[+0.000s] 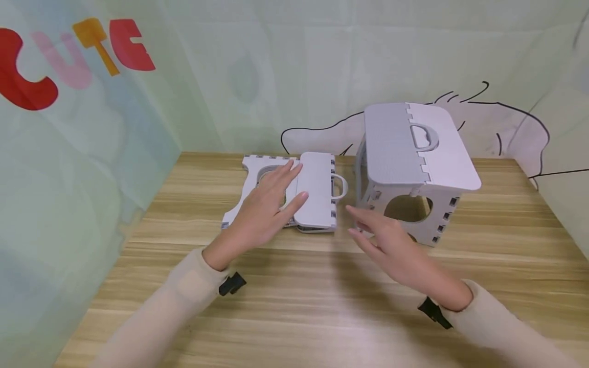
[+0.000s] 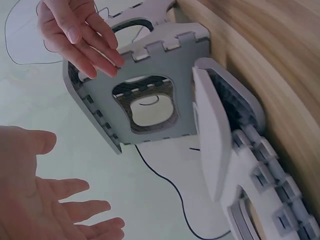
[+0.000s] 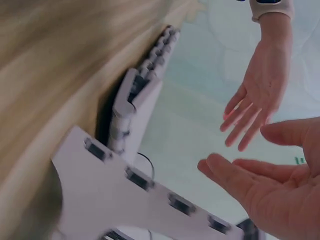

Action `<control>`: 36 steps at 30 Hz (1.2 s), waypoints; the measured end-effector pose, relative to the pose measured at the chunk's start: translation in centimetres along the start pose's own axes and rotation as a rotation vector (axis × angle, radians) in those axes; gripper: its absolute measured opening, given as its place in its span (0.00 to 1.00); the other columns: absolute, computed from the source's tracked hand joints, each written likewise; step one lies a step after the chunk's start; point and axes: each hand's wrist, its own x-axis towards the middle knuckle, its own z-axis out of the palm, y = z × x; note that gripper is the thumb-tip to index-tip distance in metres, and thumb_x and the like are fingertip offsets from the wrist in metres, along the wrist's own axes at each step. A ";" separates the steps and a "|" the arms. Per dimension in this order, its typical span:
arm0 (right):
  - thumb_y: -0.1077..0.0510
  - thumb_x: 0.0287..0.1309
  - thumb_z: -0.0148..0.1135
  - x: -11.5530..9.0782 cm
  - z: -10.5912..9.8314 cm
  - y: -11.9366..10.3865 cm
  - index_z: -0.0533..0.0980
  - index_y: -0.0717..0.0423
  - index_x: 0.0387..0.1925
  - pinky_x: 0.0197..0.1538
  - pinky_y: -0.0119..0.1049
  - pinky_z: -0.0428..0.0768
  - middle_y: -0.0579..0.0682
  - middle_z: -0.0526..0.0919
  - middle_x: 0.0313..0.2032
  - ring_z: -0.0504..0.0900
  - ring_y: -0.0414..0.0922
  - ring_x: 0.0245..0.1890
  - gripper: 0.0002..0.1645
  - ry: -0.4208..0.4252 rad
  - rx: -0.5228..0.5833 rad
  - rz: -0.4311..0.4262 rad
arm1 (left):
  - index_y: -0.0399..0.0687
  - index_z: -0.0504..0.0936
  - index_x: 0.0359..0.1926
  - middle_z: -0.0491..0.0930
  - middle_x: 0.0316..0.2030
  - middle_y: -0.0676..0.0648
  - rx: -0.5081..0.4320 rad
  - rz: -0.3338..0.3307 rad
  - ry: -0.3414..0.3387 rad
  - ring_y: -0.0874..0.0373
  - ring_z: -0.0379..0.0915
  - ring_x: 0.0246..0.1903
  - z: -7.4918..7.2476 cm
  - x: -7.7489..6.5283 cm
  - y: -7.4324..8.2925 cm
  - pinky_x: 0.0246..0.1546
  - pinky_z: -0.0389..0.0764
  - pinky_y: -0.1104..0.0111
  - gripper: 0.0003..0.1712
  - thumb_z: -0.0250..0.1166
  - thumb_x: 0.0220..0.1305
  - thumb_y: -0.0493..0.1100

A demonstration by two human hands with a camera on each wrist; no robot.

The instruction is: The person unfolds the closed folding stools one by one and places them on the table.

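Observation:
A folded step stool (image 1: 315, 189) in white and grey lies flat on the table, its carry handle (image 1: 344, 187) pointing right. My left hand (image 1: 262, 207) hovers over its left part with fingers spread. In the left wrist view the left hand (image 2: 60, 200) is apart from both stools and holds nothing. To the right, a second step stool (image 1: 391, 148) stands unfolded, with a grey and white top. My right hand (image 1: 391, 245) is in front of that stool's lower left corner. Its fingers are loosely extended, and the right wrist view shows the right hand (image 3: 270, 185) holding nothing.
The wood-grain table (image 1: 285, 317) ends at a printed cloth backdrop (image 1: 221, 92) behind and at the left. Coloured letters (image 1: 131, 46) mark the backdrop's left side. A narrow gap separates the two stools. Dark straps (image 1: 232, 283) hang at both sleeve cuffs.

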 end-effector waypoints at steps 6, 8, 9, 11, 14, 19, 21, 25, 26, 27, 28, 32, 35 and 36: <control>0.58 0.73 0.57 1.3 2.1 0.4 0.63 0.70 0.70 0.59 0.51 0.79 0.65 0.72 0.64 0.79 0.58 0.57 0.31 0.037 0.054 0.052 | 0.50 0.53 0.79 0.48 0.78 0.47 0.004 -0.032 0.011 0.50 0.39 0.76 0.0 -1.0 -2.2 0.75 0.43 0.50 0.39 0.44 0.77 0.64; 0.58 0.73 0.56 1.7 2.6 0.5 0.62 0.71 0.70 0.60 0.50 0.77 0.66 0.71 0.65 0.77 0.59 0.59 0.32 0.048 0.068 0.072 | 0.48 0.53 0.78 0.49 0.77 0.46 0.001 -0.032 0.016 0.49 0.39 0.76 0.1 -1.2 -2.9 0.75 0.43 0.50 0.38 0.45 0.77 0.62; 0.58 0.73 0.56 1.9 2.8 0.6 0.61 0.71 0.70 0.61 0.49 0.77 0.66 0.70 0.66 0.77 0.59 0.59 0.32 0.055 0.074 0.085 | 0.48 0.53 0.78 0.49 0.77 0.45 0.001 -0.032 0.017 0.49 0.39 0.76 0.1 -1.3 -3.2 0.75 0.42 0.50 0.38 0.45 0.78 0.61; 0.57 0.73 0.55 2.3 3.3 0.8 0.61 0.72 0.70 0.61 0.49 0.77 0.67 0.69 0.66 0.76 0.60 0.60 0.32 0.069 0.080 0.113 | 0.47 0.53 0.78 0.48 0.77 0.45 -0.009 -0.040 0.017 0.48 0.39 0.76 0.2 -1.4 -3.9 0.75 0.42 0.50 0.38 0.46 0.78 0.60; 0.58 0.73 0.55 3.0 4.0 1.3 0.60 0.73 0.70 0.43 0.41 0.86 0.66 0.82 0.45 0.84 0.55 0.39 0.33 0.091 0.089 0.160 | 0.46 0.52 0.78 0.47 0.78 0.44 -0.032 -0.063 0.011 0.44 0.38 0.76 0.3 -1.6 -5.0 0.75 0.42 0.48 0.38 0.48 0.78 0.59; 0.62 0.71 0.55 4.3 5.4 1.8 0.58 0.75 0.70 0.18 0.36 0.68 0.50 0.68 0.18 0.63 0.43 0.16 0.34 0.119 0.129 0.233 | 0.42 0.50 0.78 0.46 0.77 0.40 -0.025 -0.093 -0.001 0.41 0.38 0.76 0.6 -1.8 -6.8 0.74 0.43 0.46 0.40 0.48 0.78 0.58; 0.61 0.72 0.54 4.8 5.9 1.9 0.56 0.76 0.71 0.26 0.38 0.76 0.57 0.75 0.24 0.71 0.47 0.20 0.35 0.127 0.143 0.263 | 0.41 0.50 0.78 0.47 0.77 0.39 -0.016 -0.102 -0.007 0.40 0.39 0.75 0.7 -1.8 -7.4 0.74 0.44 0.45 0.40 0.50 0.77 0.57; 0.59 0.72 0.54 5.7 6.8 2.2 0.52 0.76 0.72 0.68 0.50 0.69 0.75 0.67 0.64 0.76 0.62 0.57 0.38 0.140 0.164 0.321 | 0.40 0.51 0.78 0.48 0.76 0.35 -0.009 -0.114 -0.024 0.36 0.41 0.74 1.1 -1.9 -8.4 0.73 0.45 0.43 0.39 0.50 0.78 0.56; 0.59 0.72 0.54 5.9 7.0 2.3 0.51 0.77 0.72 0.73 0.50 0.59 0.74 0.57 0.70 0.67 0.63 0.66 0.38 0.142 0.169 0.334 | 0.39 0.51 0.78 0.48 0.76 0.34 -0.008 -0.115 -0.030 0.35 0.41 0.74 1.2 -1.9 -8.6 0.73 0.45 0.43 0.39 0.50 0.78 0.56; 0.58 0.72 0.53 6.1 7.1 2.4 0.51 0.77 0.72 0.75 0.49 0.51 0.72 0.51 0.72 0.57 0.62 0.72 0.39 0.143 0.171 0.349 | 0.37 0.50 0.77 0.48 0.75 0.33 -0.008 -0.116 -0.036 0.34 0.41 0.74 1.3 -2.0 -8.8 0.73 0.46 0.42 0.40 0.49 0.78 0.56; 0.57 0.72 0.53 6.3 7.3 2.5 0.49 0.76 0.72 0.75 0.49 0.49 0.71 0.49 0.73 0.55 0.62 0.73 0.40 0.144 0.180 0.367 | 0.35 0.51 0.77 0.48 0.75 0.32 -0.007 -0.117 -0.042 0.34 0.41 0.74 1.4 -2.0 -9.0 0.73 0.46 0.42 0.40 0.49 0.78 0.55; 0.56 0.73 0.51 7.1 7.9 2.9 0.44 0.75 0.74 0.76 0.47 0.44 0.71 0.42 0.74 0.43 0.58 0.76 0.42 0.146 0.226 0.438 | 0.28 0.51 0.75 0.47 0.74 0.29 0.007 -0.121 -0.078 0.32 0.40 0.73 1.9 -2.3 -9.8 0.73 0.46 0.43 0.39 0.49 0.78 0.52; 0.57 0.73 0.51 7.6 8.3 3.0 0.40 0.75 0.74 0.76 0.47 0.41 0.71 0.37 0.75 0.39 0.58 0.76 0.44 0.152 0.278 0.478 | 0.26 0.51 0.74 0.46 0.74 0.27 0.032 -0.123 -0.100 0.32 0.39 0.74 2.3 -2.6 -10.3 0.73 0.44 0.44 0.38 0.48 0.79 0.50; 0.57 0.72 0.51 7.7 8.4 3.0 0.40 0.74 0.74 0.76 0.47 0.41 0.71 0.37 0.75 0.38 0.58 0.76 0.44 0.155 0.289 0.490 | 0.25 0.50 0.74 0.46 0.74 0.26 0.037 -0.124 -0.105 0.31 0.38 0.74 2.4 -2.6 -10.5 0.74 0.43 0.44 0.38 0.48 0.79 0.49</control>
